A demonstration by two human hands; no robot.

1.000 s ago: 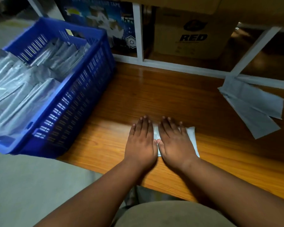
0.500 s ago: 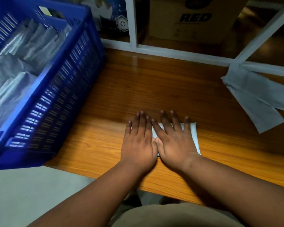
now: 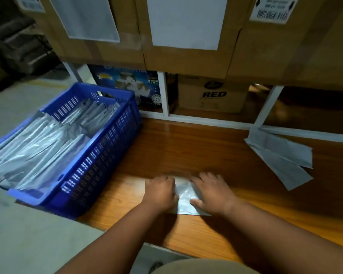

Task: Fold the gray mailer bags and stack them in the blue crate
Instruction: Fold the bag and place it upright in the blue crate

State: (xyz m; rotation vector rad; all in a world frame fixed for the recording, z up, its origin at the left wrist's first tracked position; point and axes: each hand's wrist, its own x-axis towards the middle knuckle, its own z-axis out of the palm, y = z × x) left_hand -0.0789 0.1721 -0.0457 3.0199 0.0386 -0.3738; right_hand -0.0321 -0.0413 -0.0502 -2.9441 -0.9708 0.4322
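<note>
A person folds a gray mailer bag [image 3: 183, 196] at the near edge of a wooden bench [image 3: 186, 147], working at about six o'clock in the head-camera view. The bag lies flat on the wood, already reduced to a small packet, and both hands sit on top of it. The left hand [image 3: 160, 191] rests on the bag's left part with its fingers curled over the far edge, apparently gripping that edge, though motion blur hides the fingertips. The right hand [image 3: 212, 194] covers the right part, fingers bent at the far edge and thumb spread flat toward the middle; whether it pinches the plastic or only presses it cannot be told.

The step in hand appears to be the last fold or the pick-up of the finished packet. The next move would call for a firm pinch on the slick film so the folds do not spring open, then a carry toward nine o'clock.

There the blue crate [image 3: 99, 155] stands at the bench's left end, already well filled with folded bags [image 3: 44, 143]. At three o'clock, well apart from the hands, unfolded mailer bags [image 3: 281, 155] lie overlapping by the shelf frame. Cardboard boxes [image 3: 186, 46] fill the shelving at twelve o'clock.
</note>
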